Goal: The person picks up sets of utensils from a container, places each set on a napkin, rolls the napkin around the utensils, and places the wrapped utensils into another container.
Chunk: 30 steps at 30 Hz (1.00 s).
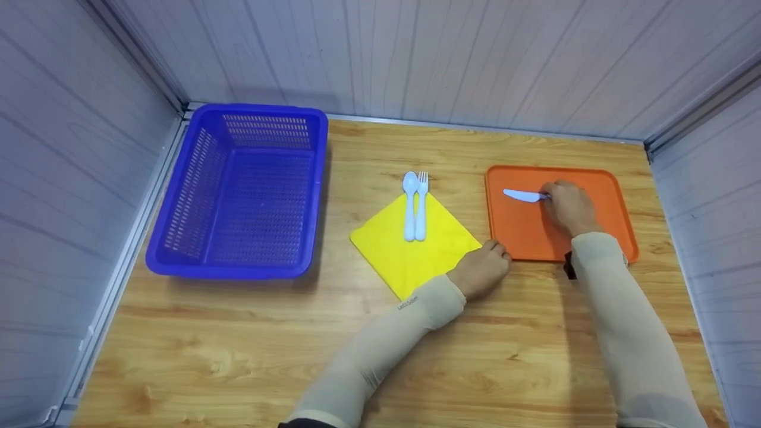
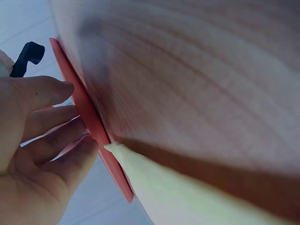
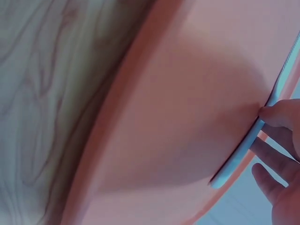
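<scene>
Knife pinched over the orange tray, left hand at the tray's corner

We find the pale blue knife [image 1: 522, 195] at the orange tray [image 1: 516, 229], above its inner surface or lying on it; we cannot tell which. Its blade points left. Our right hand [image 1: 569, 206] pinches the handle between thumb and fingertips, the gap closed down to the handle's thickness, while the right wrist view shows other fingers spread loosely beside it.

Our left hand [image 1: 481, 270] is at the tray's near left corner. Its fingers are loosely bent and partly spread, with tips touching the rim.

Just left of the tray we see the yellow napkin [image 1: 410, 267], turned like a diamond, one corner just beside the tray's edge. On it, side by side, lie the spoon [image 1: 410, 205] and, to its right, the fork [image 1: 421, 205], their heads reaching past the napkin's far corner.

Farther left, well apart from the tray, stands the blue basket [image 1: 232, 271]. Under everything we have the wood-grain table [image 1: 238, 356], with pale panel walls [image 1: 374, 59] behind and to both sides. Light sleeves [image 1: 386, 342] cover both our forearms.
</scene>
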Tool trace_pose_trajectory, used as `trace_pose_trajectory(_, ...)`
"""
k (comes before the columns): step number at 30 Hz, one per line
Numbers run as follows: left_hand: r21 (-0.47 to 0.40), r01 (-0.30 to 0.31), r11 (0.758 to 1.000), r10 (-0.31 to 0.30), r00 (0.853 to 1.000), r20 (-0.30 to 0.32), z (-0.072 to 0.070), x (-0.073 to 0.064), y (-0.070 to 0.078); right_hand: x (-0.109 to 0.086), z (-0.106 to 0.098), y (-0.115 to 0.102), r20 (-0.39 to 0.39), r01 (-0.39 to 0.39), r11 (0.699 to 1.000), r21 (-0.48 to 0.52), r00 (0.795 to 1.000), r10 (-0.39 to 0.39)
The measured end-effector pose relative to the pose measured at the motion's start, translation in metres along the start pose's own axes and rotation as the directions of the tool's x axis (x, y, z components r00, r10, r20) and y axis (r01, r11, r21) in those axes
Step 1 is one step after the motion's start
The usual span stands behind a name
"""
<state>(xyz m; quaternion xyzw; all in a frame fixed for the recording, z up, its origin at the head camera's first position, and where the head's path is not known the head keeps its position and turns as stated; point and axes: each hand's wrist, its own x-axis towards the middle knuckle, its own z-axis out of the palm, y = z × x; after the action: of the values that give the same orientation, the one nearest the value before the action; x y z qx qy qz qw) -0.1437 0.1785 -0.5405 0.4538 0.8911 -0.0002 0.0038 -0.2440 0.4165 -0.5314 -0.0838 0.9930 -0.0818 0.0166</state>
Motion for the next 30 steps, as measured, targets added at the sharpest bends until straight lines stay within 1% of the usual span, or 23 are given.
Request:
trace_pose_trajectory(4,-0.012,-0.005,1.000,0.005,1.000,0.021,-0.001,-0.002,0.000,-0.002,0.002,0.000,-0.010,0.057,0.996,-0.072,0.998,-0.058)
trace_pose_trajectory(7,-0.024,-0.007,1.000,0.007,1.000,0.011,-0.001,-0.005,-0.001,-0.004,0.003,0.000,-0.019,0.109,0.985,-0.133,0.993,-0.113)
trace_pose_trajectory(10,-0.042,-0.008,0.999,0.007,1.000,-0.026,-0.003,-0.011,-0.004,-0.005,0.002,-0.003,-0.039,0.142,0.979,-0.149,0.988,-0.150)
trace_pose_trajectory(12,-0.062,-0.007,0.998,0.003,0.998,-0.064,-0.004,-0.015,-0.009,-0.005,0.000,-0.007,-0.064,0.152,0.980,-0.128,0.985,-0.161)
trace_pose_trajectory(14,-0.076,-0.004,0.997,-0.004,0.994,-0.107,-0.006,-0.022,-0.015,-0.006,-0.003,-0.014,-0.114,0.179,0.980,-0.090,0.975,-0.188)
trace_pose_trajectory(16,-0.085,0.007,0.996,-0.019,0.988,-0.152,-0.008,-0.030,-0.024,-0.006,-0.005,-0.023,-0.168,0.211,0.976,-0.052,0.962,-0.217)
trace_pose_trajectory(19,-0.099,0.038,0.994,-0.059,0.973,-0.222,-0.010,-0.046,-0.037,-0.007,-0.007,-0.040,-0.243,0.257,0.966,-0.018,0.936,-0.253)
trace_pose_trajectory(20,-0.111,0.052,0.992,-0.077,0.968,-0.239,-0.011,-0.052,-0.042,-0.008,-0.007,-0.047,-0.256,0.260,0.966,-0.009,0.933,-0.253)
trace_pose_trajectory(22,-0.135,0.083,0.987,-0.116,0.958,-0.263,-0.013,-0.064,-0.052,-0.009,-0.008,-0.062,-0.267,0.253,0.967,0.001,0.932,-0.244)
trace_pose_trajectory(26,-0.185,0.160,0.970,-0.204,0.946,-0.251,-0.013,-0.091,-0.072,-0.010,-0.008,-0.093,-0.278,0.242,0.970,0.020,0.934,-0.227)
trace_pose_trajectory(28,-0.204,0.204,0.957,-0.250,0.939,-0.234,-0.011,-0.106,-0.082,-0.010,-0.007,-0.106,-0.289,0.243,0.970,0.029,0.930,-0.225)
trace_pose_trajectory(30,-0.227,0.246,0.942,-0.296,0.928,-0.226,-0.009,-0.119,-0.092,-0.011,-0.007,-0.119,-0.296,0.232,0.972,0.046,0.932,-0.209)
